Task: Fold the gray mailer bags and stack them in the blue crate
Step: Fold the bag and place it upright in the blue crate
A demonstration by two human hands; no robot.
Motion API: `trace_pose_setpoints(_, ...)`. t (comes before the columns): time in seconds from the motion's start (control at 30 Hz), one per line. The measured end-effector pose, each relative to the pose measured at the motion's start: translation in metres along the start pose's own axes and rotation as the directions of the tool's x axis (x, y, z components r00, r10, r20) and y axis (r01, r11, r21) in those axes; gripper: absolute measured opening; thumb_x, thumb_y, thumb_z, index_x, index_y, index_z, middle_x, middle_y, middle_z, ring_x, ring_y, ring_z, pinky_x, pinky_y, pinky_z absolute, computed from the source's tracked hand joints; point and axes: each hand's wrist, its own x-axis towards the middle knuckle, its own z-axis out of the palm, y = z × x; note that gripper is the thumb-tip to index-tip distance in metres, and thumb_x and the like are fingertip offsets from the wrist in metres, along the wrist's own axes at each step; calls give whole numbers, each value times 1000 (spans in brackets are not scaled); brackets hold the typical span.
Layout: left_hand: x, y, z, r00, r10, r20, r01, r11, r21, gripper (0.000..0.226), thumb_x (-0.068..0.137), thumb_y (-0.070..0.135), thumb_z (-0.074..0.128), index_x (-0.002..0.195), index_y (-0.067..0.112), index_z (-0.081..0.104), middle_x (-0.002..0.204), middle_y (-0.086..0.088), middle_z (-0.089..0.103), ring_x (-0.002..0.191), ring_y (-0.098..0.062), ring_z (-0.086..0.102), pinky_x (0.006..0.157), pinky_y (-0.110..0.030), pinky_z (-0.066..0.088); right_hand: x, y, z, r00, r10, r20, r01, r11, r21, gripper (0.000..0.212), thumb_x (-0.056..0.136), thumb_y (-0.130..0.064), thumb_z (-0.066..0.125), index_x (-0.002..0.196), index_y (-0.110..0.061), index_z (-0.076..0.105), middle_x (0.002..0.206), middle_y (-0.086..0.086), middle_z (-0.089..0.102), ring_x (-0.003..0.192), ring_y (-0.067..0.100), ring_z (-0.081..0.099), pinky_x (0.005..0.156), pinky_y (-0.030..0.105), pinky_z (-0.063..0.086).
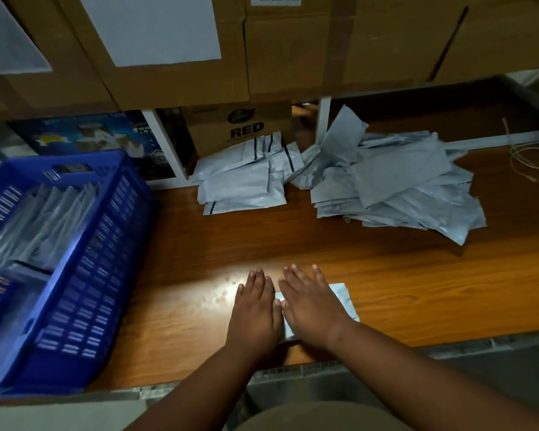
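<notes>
Gray mailer bag (344, 298) near table edge (386, 357), both hands flat.

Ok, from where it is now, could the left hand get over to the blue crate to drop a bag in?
Probably yes. The left hand lies flat on the bag at the table's near edge, and the blue crate stands just to its left with its top open. Only bare wooden table lies between them.

Blue slotted crate (75, 275); gray mailer bags (392, 188), some black-striped; brown wood-grain table (218, 244); tan cardboard boxes (293, 51), upper frame.
</notes>
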Motion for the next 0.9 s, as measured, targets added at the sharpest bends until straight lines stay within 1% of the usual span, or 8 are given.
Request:
trace_pose_setpoints(0.1, 10, 7, -5, 997, -54, -52, 51, 997, -56, 78, 101, 49, 7, 168, 13, 25, 178, -9, 10, 164, -21, 0, 133, -42, 4, 1, -7, 1, 998, 57, -41, -56, 998, 28, 58, 111, -44, 21, 158, -19, 44, 174, 9, 28, 164, 25, 15, 132, 55, 1)
trace_pose_setpoints(0.2, 20, 11, -4, 993, -67, -101, 62, 997, -55, 73, 104, 45, 12, 167, 12, 25, 178, -10, 7, 165, -21, -1, 133, -43, 4, 4, -13, 0, 989, 131, -72, -128, 991, 42, 59, 113, -44, 18, 159, -19, 44, 174, 9, 28, 164, 24, 14, 132, 52, -3)
trace_pose_setpoints(0.27, 20, 8, 1, 994, -62, -87, 62, 998, 4, 72, 105, 44, 10, 168, 12, 22, 178, -10, 6, 165, -21, -3, 133, -44, 3, 6, -16, 0, 985, 152, -76, -149, 988, 45, 61, 113, -44, 16, 160, -17, 44, 175, 11, 26, 164, 25, 13, 132, 52, -3)
trace_pose_setpoints(0.33, 18, 3, 6, 997, -53, -50, 57, 995, 82, 71, 107, 44, 7, 169, 12, 18, 178, -10, 4, 164, -21, -7, 133, -45, 0, 6, -19, 3, 983, 165, -77, -162, 986, 40, 63, 112, -46, 14, 160, -17, 44, 175, 11, 27, 164, 26, 13, 132, 54, 1)
trace_pose_setpoints(0.4, 20, 0, 5, 999, -40, -17, 42, 990, 138, 70, 108, 44, 8, 170, 11, 11, 178, -10, -2, 164, -22, -12, 133, -48, -1, 7, -17, 6, 982, 177, -73, -176, 984, 18, 63, 112, -46, 16, 163, -17, 39, 176, 11, 24, 165, 26, 10, 132, 56, 3)
trace_pose_setpoints(0.5, 24, -3, 1, 999, -9, 41, 0, 980, 197, 70, 108, 45, 8, 170, 14, -3, 177, -8, -14, 162, -21, -21, 132, -53, 0, 11, -13, 8, 984, 173, -35, -173, 985, 3, 64, 112, -47, 18, 168, -18, 28, 178, 10, 15, 166, 25, 3, 131, 57, 1)
trace_pose_setpoints(0.67, 28, -9, 3, 997, 19, 69, -34, 974, 225, 70, 107, 43, 9, 171, 15, 4, 178, -9, -8, 163, -22, -16, 131, -56, 2, 20, -6, 11, 993, 116, -26, -117, 992, -40, 66, 110, -48, 19, 169, -17, 26, 177, 13, 18, 165, 29, 8, 130, 61, 2)
trace_pose_setpoints(0.9, 31, -12, 7, 997, 19, 77, -36, 973, 227, 69, 107, 42, 15, 171, 16, 3, 178, -9, -9, 163, -24, -17, 131, -58, 4, 23, 0, 17, 995, 94, -36, -94, 995, 21, 66, 112, -49, 22, 171, -22, 14, 179, 11, 4, 165, 26, -6, 131, 58, 2)
